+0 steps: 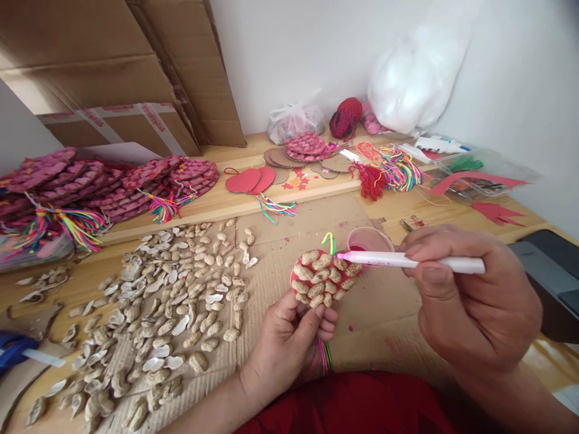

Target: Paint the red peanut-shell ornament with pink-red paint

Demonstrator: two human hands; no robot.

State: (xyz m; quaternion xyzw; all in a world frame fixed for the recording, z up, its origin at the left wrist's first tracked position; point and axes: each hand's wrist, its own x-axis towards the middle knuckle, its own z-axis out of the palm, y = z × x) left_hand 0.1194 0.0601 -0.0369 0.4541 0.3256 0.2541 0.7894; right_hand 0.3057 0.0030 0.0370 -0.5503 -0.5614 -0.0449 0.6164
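Note:
A red heart-shaped piece covered with peanut shells [320, 275] is held at its lower edge by my left hand [287, 337]. It has a yellow-green loop [330, 240] at the top and colored strings hanging below. My right hand [465, 295] grips a white marker [398, 260] between thumb and fingers. The marker's pink tip is at the upper right of the shells; whether it touches them I cannot tell. Just behind the marker stands a clear round cup [371, 237] with pink inside, partly hidden.
Loose peanut shells [167, 313] spread over the cardboard sheet [384, 331] on the left. Pink finished pieces with tassels [149, 181] are stacked behind them. Red hearts [248, 181], yarn [344, 120] and a plastic box [488, 175] lie farther back. A blue glue gun [13, 351] is at far left.

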